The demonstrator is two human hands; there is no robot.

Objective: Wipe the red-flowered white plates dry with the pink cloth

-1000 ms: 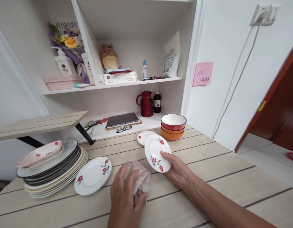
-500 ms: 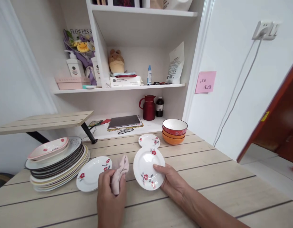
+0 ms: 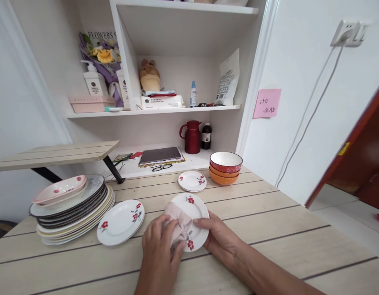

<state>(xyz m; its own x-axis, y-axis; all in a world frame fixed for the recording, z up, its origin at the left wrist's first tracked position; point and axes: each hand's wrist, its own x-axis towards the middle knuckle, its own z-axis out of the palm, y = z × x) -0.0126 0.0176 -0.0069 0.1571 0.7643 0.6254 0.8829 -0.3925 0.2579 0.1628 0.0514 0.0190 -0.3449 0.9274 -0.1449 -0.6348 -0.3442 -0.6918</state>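
Note:
A small white plate with red flowers (image 3: 198, 211) is tilted above the table, and my right hand (image 3: 222, 237) grips its right edge, thumb on top. My left hand (image 3: 161, 248) presses a pale pink cloth (image 3: 177, 221) on the plate's left part; its fingers are bent over the cloth. To the left lie flowered plates (image 3: 120, 223), stacked. Behind the held plate rest small flowered plates (image 3: 192, 181). Nested bowls (image 3: 225, 168), red above orange, stand at the back right.
A tall pile of plates (image 3: 72, 213), topped by pink-rimmed dishes, stands at the left beside a raised wooden shelf (image 3: 69, 153). Behind the table (image 3: 269, 246) are a laptop (image 3: 160, 155), glasses (image 3: 162, 167), a red jug (image 3: 192, 137) and a dark bottle (image 3: 206, 136).
My left hand has moved right and brought the cloth onto the plate. The held plate has turned somewhat in my right hand. The view has shifted slightly.

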